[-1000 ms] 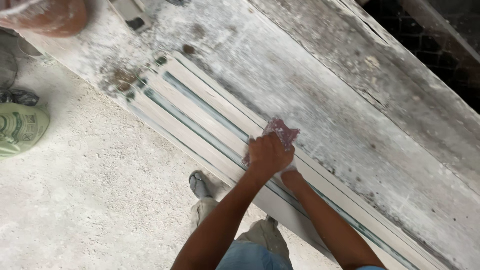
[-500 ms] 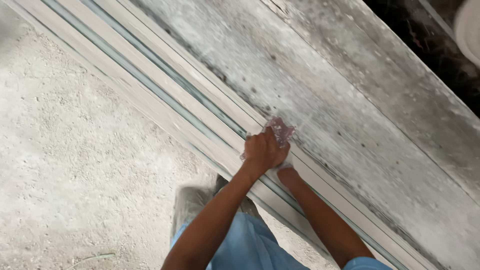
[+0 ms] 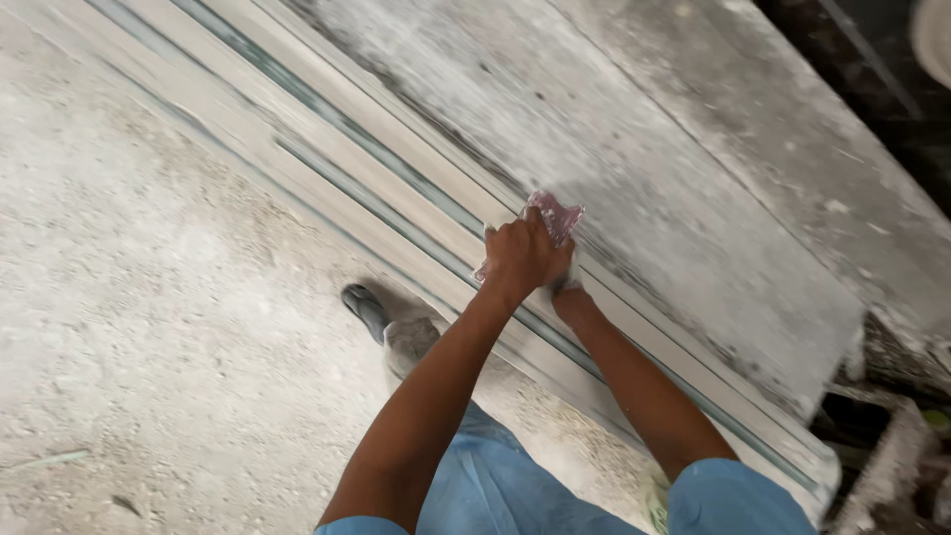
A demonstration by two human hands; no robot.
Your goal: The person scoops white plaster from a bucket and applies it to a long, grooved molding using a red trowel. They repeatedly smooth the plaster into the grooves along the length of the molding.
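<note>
Underfoot, the rough, gritty concrete floor (image 3: 149,327) runs beside a broad dusty grey slab (image 3: 634,188). Along the slab's edge lie long, pale, grooved mouldings (image 3: 327,159), coated in powder. On them the left hand (image 3: 523,258) is curled tight over a crumpled pinkish sandpaper scrap (image 3: 555,214), which pokes out beyond the fingers (image 3: 515,238). The right hand (image 3: 567,285) sits mostly hidden beneath; its grip cannot be told.

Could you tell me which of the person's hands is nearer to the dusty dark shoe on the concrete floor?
Left. The left hand lies on top, on the side toward the dusty dark shoe; the right hand is mostly hidden beneath it, farther from the shoe, both pressing the crumpled pink sheet.
</note>
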